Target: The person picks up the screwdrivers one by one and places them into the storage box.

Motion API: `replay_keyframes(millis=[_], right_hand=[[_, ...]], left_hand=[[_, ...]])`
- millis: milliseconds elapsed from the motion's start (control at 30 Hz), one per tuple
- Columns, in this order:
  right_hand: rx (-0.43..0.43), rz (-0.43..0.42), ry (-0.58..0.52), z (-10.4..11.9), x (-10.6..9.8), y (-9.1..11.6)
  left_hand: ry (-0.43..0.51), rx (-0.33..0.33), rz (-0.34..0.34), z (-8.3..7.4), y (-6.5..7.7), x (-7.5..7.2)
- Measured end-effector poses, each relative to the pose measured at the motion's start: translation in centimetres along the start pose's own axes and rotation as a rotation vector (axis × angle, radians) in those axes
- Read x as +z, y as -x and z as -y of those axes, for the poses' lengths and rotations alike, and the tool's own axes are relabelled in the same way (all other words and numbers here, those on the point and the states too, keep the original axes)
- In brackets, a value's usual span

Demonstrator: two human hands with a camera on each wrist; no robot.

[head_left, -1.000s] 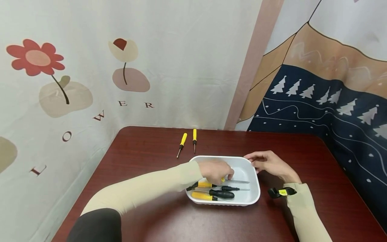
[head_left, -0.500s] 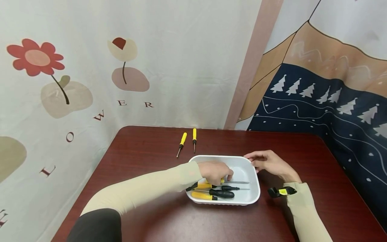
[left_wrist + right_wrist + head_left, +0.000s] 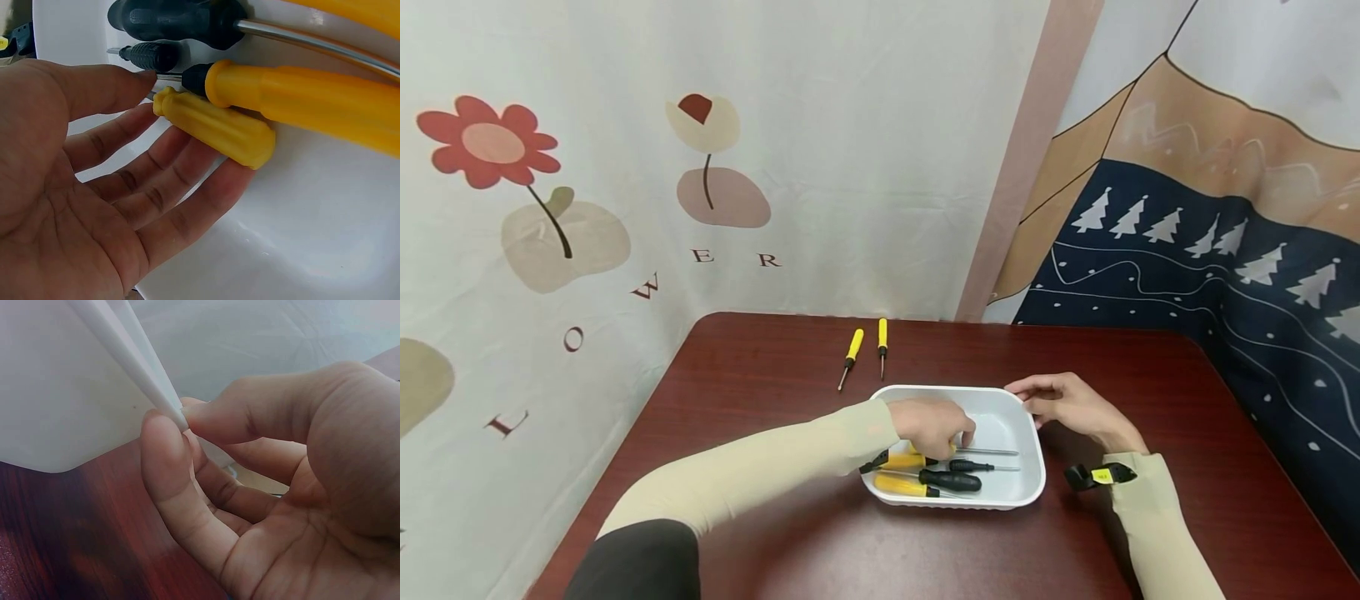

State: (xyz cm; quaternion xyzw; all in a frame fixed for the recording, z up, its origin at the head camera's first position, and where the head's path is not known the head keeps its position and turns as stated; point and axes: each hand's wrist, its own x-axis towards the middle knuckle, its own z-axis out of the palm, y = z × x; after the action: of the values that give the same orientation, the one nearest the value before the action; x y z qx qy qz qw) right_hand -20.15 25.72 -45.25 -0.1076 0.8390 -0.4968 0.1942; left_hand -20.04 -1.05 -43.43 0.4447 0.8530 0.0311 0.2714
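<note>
My left hand (image 3: 931,427) reaches into the white plastic tray (image 3: 1028,492). In the left wrist view its fingers lie along a short yellow screwdriver (image 3: 215,125), fingertips behind the handle, with the thumb and index finger on either side of the shaft near the collar. Beside it is a larger screwdriver with an orange-yellow handle (image 3: 300,97); a black-handled screwdriver (image 3: 951,481), a small ribbed black one (image 3: 970,467) and another yellow-handled screwdriver (image 3: 901,485) lie nearer the front. My right hand (image 3: 1078,410) pinches the tray's right rim (image 3: 134,365) between thumb and finger.
Behind the tray, two small yellow screwdrivers lie on the table, one slanted (image 3: 852,354) and one nearly straight (image 3: 883,343). The dark red table (image 3: 820,550) meets a printed curtain (image 3: 865,167) at the back and sides.
The left hand shifts very slightly to the left within the tray. The right hand stays at the rim, and the tray and loose screwdrivers keep their places.
</note>
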Motion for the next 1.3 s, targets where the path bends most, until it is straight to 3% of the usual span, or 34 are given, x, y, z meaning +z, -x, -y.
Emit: replay_keyframes(millis=[600,700,933,1133,1300], right_hand=[[0.006,-0.005,-0.015,0.1,0.1,0.0],[-0.002,-0.007,-0.010,0.0,0.2,0.0],[-0.026,-0.016,0.024,-0.2,0.3,0.0],[-0.023,-0.024,0.041,-0.2,0.3,0.0],[-0.016,-0.026,0.040,0.0,0.3,0.0]], left_hand=[[-0.023,0.018,-0.058,0.4,0.7,-0.6],[-0.014,0.014,-0.095,0.5,1.1,-0.9],[0.109,0.014,-0.216,1.0,2.2,-1.7],[0.179,0.068,-0.338,2.0,3.3,-2.2],[0.194,0.049,-0.433,3.3,4.2,-2.8]])
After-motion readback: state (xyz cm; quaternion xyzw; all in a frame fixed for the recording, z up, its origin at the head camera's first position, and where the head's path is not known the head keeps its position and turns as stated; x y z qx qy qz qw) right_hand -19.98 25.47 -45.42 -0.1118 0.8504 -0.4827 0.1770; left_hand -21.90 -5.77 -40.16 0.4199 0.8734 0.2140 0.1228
